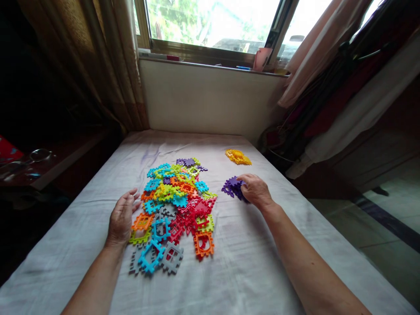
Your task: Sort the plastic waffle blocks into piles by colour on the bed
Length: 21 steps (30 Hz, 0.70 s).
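Note:
A big heap of interlocking plastic tiles (180, 188) in blue, orange, lime, red, grey and purple spreads over the white sheet. My left hand (122, 218) rests along the heap's left edge, fingers extended and apart, nearest to an orange tile (143, 222); nothing is held in it. To the right of the heap lies a small group of purple tiles (232, 185). My right hand (257, 191) is at that group's right side, its fingers bent and closed on a purple tile; the thumb and part of the tile are hidden. Farther back sits a pile of yellow tiles (238, 156).
The sheet-covered surface (236, 262) ends at a low wall under a window. A brown curtain (121, 65) hangs at the left, and clothes (357, 96) hang at the right. A pink cup (261, 59) stands on the sill. Glasses (40, 155) lie on dark furniture at left.

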Each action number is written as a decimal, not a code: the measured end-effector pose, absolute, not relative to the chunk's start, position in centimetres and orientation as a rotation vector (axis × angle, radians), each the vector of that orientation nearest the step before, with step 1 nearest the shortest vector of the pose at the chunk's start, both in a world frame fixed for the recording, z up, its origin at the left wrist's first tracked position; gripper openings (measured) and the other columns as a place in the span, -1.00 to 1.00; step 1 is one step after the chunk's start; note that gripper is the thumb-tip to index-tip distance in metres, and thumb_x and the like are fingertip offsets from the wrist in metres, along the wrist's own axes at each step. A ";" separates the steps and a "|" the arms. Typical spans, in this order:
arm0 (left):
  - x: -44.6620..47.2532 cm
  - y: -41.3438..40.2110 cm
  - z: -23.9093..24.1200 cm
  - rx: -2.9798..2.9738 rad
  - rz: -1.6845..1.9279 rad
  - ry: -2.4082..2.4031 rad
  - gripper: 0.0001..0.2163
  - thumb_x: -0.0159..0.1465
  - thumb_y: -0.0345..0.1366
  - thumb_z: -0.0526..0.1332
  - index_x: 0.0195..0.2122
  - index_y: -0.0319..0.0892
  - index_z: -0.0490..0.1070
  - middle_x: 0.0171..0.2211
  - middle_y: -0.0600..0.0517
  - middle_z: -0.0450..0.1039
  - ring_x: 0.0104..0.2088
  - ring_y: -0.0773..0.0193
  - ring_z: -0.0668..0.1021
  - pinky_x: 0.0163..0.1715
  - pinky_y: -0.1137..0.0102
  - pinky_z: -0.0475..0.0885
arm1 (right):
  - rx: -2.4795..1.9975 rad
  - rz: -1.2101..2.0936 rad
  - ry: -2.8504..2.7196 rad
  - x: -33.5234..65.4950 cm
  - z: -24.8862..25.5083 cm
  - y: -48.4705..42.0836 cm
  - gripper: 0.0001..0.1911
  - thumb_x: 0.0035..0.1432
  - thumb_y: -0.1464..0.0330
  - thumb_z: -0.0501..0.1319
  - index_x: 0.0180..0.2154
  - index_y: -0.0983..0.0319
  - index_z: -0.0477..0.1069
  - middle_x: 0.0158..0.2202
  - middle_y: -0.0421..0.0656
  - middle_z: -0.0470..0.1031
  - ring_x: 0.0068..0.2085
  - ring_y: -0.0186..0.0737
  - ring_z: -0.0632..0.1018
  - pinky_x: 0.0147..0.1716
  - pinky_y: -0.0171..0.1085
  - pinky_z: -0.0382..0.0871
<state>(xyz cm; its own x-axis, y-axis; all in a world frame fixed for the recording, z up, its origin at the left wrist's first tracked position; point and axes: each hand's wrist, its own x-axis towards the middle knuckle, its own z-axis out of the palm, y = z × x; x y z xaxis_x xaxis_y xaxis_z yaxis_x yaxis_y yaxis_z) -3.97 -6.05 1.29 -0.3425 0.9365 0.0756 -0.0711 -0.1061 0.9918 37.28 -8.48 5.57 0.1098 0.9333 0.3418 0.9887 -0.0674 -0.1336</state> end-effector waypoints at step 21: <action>-4.3 -6.2 1.1 1.015 1.564 1.340 -0.47 0.09 0.20 0.29 -0.12 -0.13 0.48 0.12 -0.12 0.44 0.13 -0.02 0.49 0.01 0.15 0.49 | -2.344 0.103 -2.020 26.9 5.1 3.1 -0.69 0.28 0.28 0.17 -0.05 0.25 0.58 0.06 0.12 0.52 0.12 0.04 0.48 0.05 -0.11 0.33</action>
<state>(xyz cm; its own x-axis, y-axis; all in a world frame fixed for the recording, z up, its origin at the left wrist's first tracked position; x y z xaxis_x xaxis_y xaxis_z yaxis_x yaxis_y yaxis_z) -4.34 -6.17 1.09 -0.3382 0.9389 0.0640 -0.0804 -0.0965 0.9921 26.90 3.12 5.10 0.1471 0.9889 -0.0206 0.9859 -0.1482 -0.0780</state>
